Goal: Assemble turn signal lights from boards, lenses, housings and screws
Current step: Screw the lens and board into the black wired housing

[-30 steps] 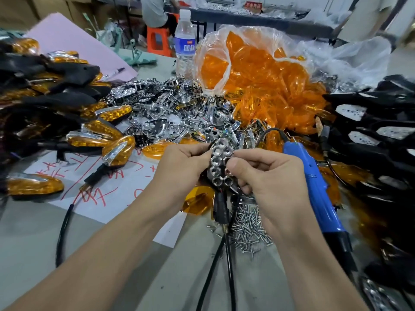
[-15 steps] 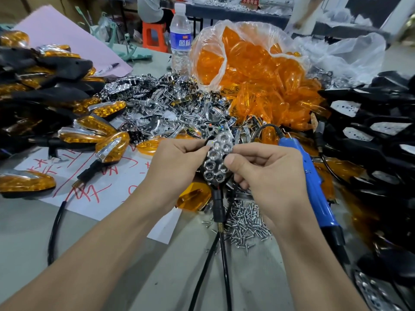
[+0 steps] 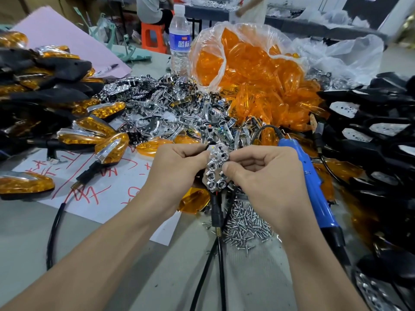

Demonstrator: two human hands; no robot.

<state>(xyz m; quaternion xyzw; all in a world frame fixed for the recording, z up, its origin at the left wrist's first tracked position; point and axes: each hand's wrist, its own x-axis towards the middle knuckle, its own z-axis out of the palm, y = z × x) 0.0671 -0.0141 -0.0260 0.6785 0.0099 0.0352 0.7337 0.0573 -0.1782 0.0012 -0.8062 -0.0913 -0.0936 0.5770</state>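
Note:
A chrome reflector board (image 3: 216, 169) with hexagonal cells sits in a black housing whose stem and cable (image 3: 216, 212) hang down toward me. My left hand (image 3: 177, 173) grips the assembly from the left. From the right, my right hand (image 3: 262, 176) pinches the board, thumb on its lower edge. A pile of small screws (image 3: 247, 225) lies just below the hands. An orange lens (image 3: 193, 202) lies under them. The blue electric screwdriver (image 3: 312, 182) rests to the right of my right hand.
Finished amber lights (image 3: 89, 140) are stacked at left on a white paper with red writing (image 3: 112, 191). Chrome boards (image 3: 161, 113) heap in the middle. A bag of orange lenses (image 3: 258, 72) stands behind. Black housings (image 3: 377, 140) fill the right side. A water bottle (image 3: 179, 39) stands at the back.
Both hands have kept hold of the board and housing. My right thumb has slid slightly over the board; the view has shifted a little.

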